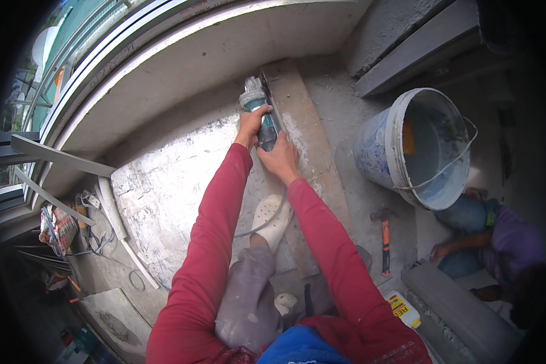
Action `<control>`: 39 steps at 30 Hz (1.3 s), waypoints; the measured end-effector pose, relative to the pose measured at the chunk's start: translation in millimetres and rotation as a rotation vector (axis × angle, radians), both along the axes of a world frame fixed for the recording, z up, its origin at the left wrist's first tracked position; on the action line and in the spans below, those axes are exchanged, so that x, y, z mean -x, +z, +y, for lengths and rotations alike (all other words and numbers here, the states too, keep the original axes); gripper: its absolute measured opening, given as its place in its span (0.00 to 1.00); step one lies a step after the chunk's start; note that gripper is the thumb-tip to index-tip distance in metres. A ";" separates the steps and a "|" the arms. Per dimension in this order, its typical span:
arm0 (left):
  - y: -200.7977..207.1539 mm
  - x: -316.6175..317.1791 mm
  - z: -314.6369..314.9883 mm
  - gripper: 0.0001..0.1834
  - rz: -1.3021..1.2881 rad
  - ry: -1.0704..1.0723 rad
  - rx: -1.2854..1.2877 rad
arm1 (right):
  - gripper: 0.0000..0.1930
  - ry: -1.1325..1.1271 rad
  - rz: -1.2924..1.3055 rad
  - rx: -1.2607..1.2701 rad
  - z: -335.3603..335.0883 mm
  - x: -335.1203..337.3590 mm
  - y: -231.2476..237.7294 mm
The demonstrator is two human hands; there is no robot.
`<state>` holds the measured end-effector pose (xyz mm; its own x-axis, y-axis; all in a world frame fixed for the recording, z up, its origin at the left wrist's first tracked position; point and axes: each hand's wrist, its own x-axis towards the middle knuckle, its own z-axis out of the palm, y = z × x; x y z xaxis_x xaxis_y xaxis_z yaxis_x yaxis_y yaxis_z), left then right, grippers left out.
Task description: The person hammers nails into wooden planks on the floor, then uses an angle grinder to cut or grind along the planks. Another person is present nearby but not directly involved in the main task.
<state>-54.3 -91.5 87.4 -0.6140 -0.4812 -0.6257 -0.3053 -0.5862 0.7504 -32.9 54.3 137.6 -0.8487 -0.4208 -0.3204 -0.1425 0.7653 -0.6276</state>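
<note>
Both my hands are closed round a teal and dark angle grinder, which points away from me. My left hand wraps the body just behind the dusty grey head. Farther back, my right hand grips the rear end, where the grey cord trails down past my foot. The grinder's head is over the left edge of a long dusty board lying on the floor. A thin dark edge shows between tool and board; I cannot tell what it is. My foot, in a cream clog, stands beside the board.
A large dirty white bucket lies tilted at right, near an orange-handled hammer and a white bottle. Another person crouches at lower right. Grey metal strips lean at left by the window. A pale sheet covers the floor.
</note>
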 end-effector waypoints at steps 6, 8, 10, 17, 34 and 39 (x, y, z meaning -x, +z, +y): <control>1.5 2.1 1.0 0.20 -0.002 0.016 -0.014 | 0.33 0.006 -0.002 -0.019 -1.3 2.1 1.9; 0.6 2.1 1.1 0.21 -0.002 0.021 -0.010 | 0.33 0.009 0.012 -0.019 -0.9 1.7 1.6; -1.2 1.4 1.4 0.21 0.009 0.019 -0.001 | 0.33 0.014 0.029 -0.016 0.3 0.7 0.7; -8.7 -2.7 6.4 0.20 0.008 0.016 -0.001 | 0.33 0.016 0.009 -0.008 5.7 -2.1 -3.3; -5.8 -9.0 12.3 0.20 0.024 0.015 0.025 | 0.34 -0.003 -0.014 -0.010 11.2 -8.4 -1.4; -5.4 -7.1 9.3 0.22 0.002 0.008 0.020 | 0.34 0.007 -0.026 -0.011 9.2 -6.5 0.4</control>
